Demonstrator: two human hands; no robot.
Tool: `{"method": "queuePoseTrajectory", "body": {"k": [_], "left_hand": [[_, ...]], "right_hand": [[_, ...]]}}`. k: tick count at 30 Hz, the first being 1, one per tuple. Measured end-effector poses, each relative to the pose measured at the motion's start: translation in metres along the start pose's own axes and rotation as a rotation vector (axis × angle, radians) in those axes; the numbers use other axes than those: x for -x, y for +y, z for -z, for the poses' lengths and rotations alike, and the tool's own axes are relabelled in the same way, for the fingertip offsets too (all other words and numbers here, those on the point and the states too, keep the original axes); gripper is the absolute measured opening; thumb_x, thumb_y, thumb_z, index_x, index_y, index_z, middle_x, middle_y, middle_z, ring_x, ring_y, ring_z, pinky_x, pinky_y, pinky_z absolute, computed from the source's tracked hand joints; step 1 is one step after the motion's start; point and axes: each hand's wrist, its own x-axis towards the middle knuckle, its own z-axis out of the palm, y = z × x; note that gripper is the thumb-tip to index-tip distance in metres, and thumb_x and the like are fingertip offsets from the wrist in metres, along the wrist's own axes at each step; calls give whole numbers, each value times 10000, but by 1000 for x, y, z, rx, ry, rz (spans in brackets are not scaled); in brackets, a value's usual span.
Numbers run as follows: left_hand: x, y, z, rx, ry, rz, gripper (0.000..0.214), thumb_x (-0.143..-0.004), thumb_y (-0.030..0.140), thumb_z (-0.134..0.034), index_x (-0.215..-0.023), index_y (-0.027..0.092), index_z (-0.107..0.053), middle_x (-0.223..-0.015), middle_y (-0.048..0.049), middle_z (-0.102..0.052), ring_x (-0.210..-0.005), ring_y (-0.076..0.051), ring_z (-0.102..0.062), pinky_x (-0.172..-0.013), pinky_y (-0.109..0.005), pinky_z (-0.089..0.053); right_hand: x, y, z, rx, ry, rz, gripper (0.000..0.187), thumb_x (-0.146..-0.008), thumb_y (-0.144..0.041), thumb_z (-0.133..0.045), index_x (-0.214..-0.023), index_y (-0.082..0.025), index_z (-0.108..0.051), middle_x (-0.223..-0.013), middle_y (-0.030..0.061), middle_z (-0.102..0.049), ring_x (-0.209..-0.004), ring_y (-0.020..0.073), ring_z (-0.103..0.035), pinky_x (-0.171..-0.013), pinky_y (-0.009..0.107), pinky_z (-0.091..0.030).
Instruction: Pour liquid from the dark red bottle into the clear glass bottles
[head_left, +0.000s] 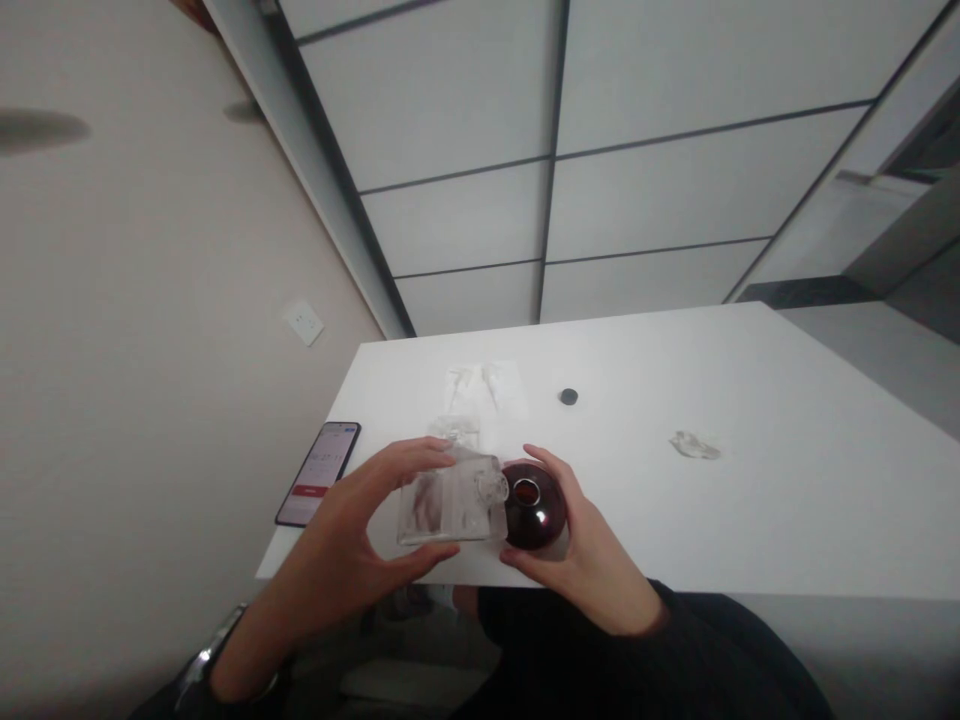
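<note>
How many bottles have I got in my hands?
2: a clear bottle in your left hand, and a round, dark red bottle in your right hand.

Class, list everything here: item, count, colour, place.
table: 1, white, foreground
clear bottle: 1, transparent, centre
round bottle: 1, maroon, centre
phone: 1, dark, table's left
disc: 1, grey, table's far middle
scrap: 1, whitish, table's right
sheet: 1, whitish, table's far left
clear piece: 1, transparent, beyond clear bottle
wall: 1, pale, left
socket: 1, white, wall
panels: several, white, background
wristband: 1, silvery, lower left
sleeves: 2, black, bottom
left hand: 1, bare, holding clear bottle
right hand: 1, bare, holding round bottle
</note>
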Motion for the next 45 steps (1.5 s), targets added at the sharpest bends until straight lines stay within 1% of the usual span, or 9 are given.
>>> {"method": "queuePoseTrajectory", "body": {"k": [2,5,11,15,22,29,36,45], "left_hand": [[-3,1,4,-21,-16,-2,544,-842,324,-845,-1350,330,-650,-1390,-74,-715,-1248,-300,-711,-1102,-506,-578],[-8,3,9,-21,-47,10,548,-831,313,-845,-1350,319,-667,-1386,-72,-721,-1246,-298,-713,-1109,-495,-575],[-16,7,15,-50,-101,-33,573,-835,319,-846,-1380,335,-671,-1408,-61,-714,-1278,-294,-700,-1123,-487,-562],[-21,9,18,-74,-141,-54,587,-840,322,-841,-1401,326,-666,-1408,-59,-715,-1303,-296,-686,-1146,-492,-541],[-28,8,22,-139,-181,-125,610,-866,365,-832,-1443,347,-635,-1441,-52,-694,-1314,-299,-679,-1117,-484,-564],[-33,14,26,-109,-242,-69,590,-843,333,-830,-1409,366,-667,-1444,-30,-692,-1310,-289,-681,-1137,-460,-546],[-36,14,28,-152,-240,-139,616,-854,342,-833,-1436,389,-636,-1450,-16,-689,-1297,-285,-690,-1094,-438,-577],[-39,16,30,-159,-257,-148,621,-851,343,-839,-1437,394,-639,-1454,-17,-686,-1303,-298,-685,-1095,-452,-576]], "right_hand": [[0,0,-1,3,7,-6,941,-684,-196,-838,-1506,-296,-392,-1420,119,-664,-1314,327,-653,-1154,582,-463],[0,1,-2,7,11,1,940,-688,-205,-838,-1510,-300,-390,-1423,116,-661,-1320,329,-648,-1159,585,-457],[0,2,-3,19,30,37,935,-686,-207,-846,-1505,-286,-401,-1418,125,-664,-1297,327,-663,-1135,561,-489],[0,0,-3,10,21,28,919,-697,-205,-836,-1504,-281,-403,-1414,124,-669,-1286,320,-669,-1132,554,-494],[-1,1,-3,3,17,37,898,-710,-210,-824,-1500,-281,-403,-1418,116,-666,-1293,315,-661,-1139,560,-484],[0,3,-2,19,17,35,888,-709,-227,-837,-1491,-277,-419,-1428,125,-659,-1311,326,-652,-1137,562,-488],[-1,0,-4,24,30,44,887,-694,-216,-836,-1480,-270,-429,-1409,123,-674,-1291,322,-666,-1131,553,-495],[0,-1,-3,40,33,34,887,-695,-210,-842,-1482,-270,-438,-1431,130,-661,-1312,326,-661,-1126,536,-508]]}}
